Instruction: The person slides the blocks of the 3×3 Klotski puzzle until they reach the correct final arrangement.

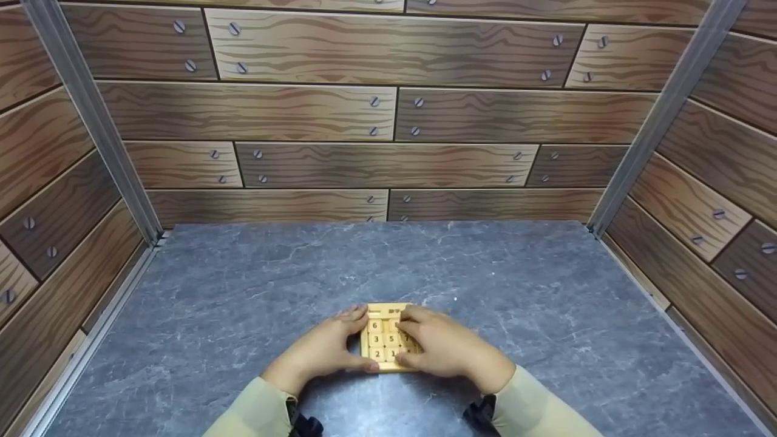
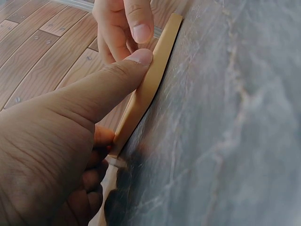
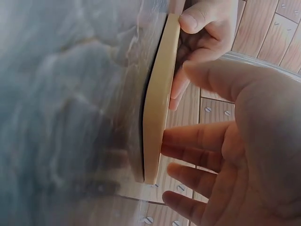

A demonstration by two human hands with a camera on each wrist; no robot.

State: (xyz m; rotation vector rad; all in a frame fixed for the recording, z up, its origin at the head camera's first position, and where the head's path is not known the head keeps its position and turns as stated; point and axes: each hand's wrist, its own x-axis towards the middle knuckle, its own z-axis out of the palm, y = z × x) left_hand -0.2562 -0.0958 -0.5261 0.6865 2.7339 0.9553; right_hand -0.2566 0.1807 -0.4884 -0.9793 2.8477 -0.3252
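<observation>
A yellow number sliding puzzle (image 1: 388, 368) lies flat on the grey table, just below the middle of the head view. Its tiles 6, 3, 5, 2 and 1 can be read; the right column is mostly covered by fingers. My left hand (image 1: 325, 349) grips the puzzle's left side, its thumb on the near edge and its fingers at the far left corner. Over the right side, my right hand (image 1: 446, 346) touches the tiles with its fingertips, thumb low near the bottom row. The right wrist view shows these fingers (image 3: 197, 136) fairly straight against the puzzle's edge.
A grey marbled tabletop (image 1: 273, 273) surrounds the puzzle. Wood-patterned walls (image 1: 388, 115) stand at the back and both sides, with metal posts (image 1: 661, 115) at the corners.
</observation>
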